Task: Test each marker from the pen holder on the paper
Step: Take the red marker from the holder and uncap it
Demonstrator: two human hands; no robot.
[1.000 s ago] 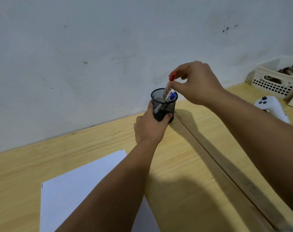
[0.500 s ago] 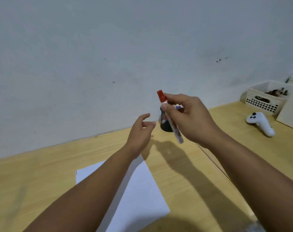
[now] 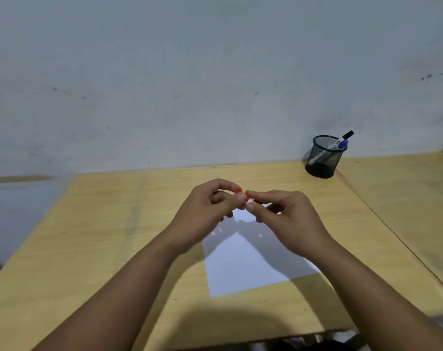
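Head view is showing the left hand (image 3: pixel 205 214) pinching the red cap (image 3: pixel 242 196) while the right hand's (image 3: pixel 288 219) fingers are gripping the marker (image 3: pixel 250 200) barrel above the paper (image 3: pixel 243 269), apparently uncapping it for testing, with the pen holder (image 3: pixel 324 158) standing far right on the tabletop (image 3: pixel 101 236)

A wooden table (image 3: pixel 93 239) of pale yellow grain fills the lower view, its far edge against the wall (image 3: pixel 190 72); a faint greenish streak (image 3: pixel 133 219) runs from the far edge toward the near edge on its left half; a seam (image 3: pixel 392 231) slants from the far right toward the near right corner, parting it from a second board (image 3: pixel 417 198); the wall is grey-white, with small dark specks (image 3: pixel 426 77) at upper right.
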